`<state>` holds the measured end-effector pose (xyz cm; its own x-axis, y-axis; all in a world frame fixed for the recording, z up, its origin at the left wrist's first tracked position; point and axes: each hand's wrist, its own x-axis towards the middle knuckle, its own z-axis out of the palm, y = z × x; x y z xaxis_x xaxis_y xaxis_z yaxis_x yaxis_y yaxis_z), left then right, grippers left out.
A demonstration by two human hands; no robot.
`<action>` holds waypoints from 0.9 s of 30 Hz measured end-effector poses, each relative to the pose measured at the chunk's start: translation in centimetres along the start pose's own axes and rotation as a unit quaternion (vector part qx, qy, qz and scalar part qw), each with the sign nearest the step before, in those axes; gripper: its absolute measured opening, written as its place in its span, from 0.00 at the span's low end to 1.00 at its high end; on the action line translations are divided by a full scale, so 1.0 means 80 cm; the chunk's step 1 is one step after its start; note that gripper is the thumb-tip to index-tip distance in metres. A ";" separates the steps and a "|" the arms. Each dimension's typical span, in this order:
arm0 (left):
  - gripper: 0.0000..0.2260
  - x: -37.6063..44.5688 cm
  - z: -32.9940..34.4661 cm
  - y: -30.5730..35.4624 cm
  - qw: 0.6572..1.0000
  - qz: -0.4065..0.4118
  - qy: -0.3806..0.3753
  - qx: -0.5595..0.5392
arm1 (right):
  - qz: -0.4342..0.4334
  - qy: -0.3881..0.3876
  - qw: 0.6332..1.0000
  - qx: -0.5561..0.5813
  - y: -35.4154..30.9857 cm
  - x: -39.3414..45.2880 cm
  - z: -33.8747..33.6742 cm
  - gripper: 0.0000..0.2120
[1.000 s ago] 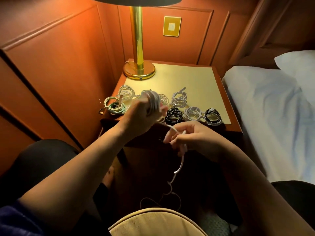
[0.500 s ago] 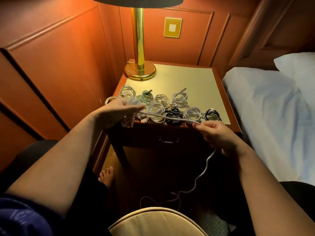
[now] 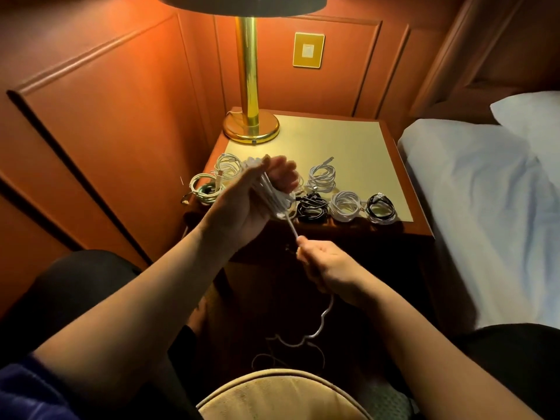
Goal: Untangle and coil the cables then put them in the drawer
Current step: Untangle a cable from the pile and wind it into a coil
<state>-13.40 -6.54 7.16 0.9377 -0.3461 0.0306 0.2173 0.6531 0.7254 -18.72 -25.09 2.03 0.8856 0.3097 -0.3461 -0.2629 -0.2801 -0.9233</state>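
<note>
Head view, only one avail.; L hand [image 3: 257,192] raised over front edge of nightstand [image 3: 348,147], fingers curled round a bundle of white loops, the part-wound white cable [image 3: 274,198]; thumb lies along the loops. From the bundle a taut run of cable drops down and toward the wearer to R hand [image 3: 325,265], which sits lower and nearer the body, well below the tabletop; R fingers closed in a pinch on the strand, thumb side up. Long axis of that taut bit runs steeply, upper-left to lower-right. Below R hand the slack tail [image 3: 325,316] hangs and snakes toward the floor; its end prob. lies by the cushion [image 3: 281,395], too dark to be sure.

Judgement: the next wrap turns on this; free length lies below and right of L hand, so R hand is the one to carry it up and over L fingers; a fair bit of tail left to wind.

Finished coils [image 3: 345,204] sit in rows at the nightstand's front, white and black, just behind L hand; drawer front below in shadow, looks closed; lamp [image 3: 250,128] at back left.
</note>
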 end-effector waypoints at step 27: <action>0.14 -0.008 -0.025 0.005 0.828 0.067 0.016 0.556 | -0.218 0.203 0.926 -0.233 -0.059 -0.038 0.005 0.17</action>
<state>-13.35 -4.69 6.06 0.9438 -0.2906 0.1577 -0.2574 -0.3465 0.9020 -20.30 -24.34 7.35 0.9646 0.1455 0.2201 0.2629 -0.5995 -0.7560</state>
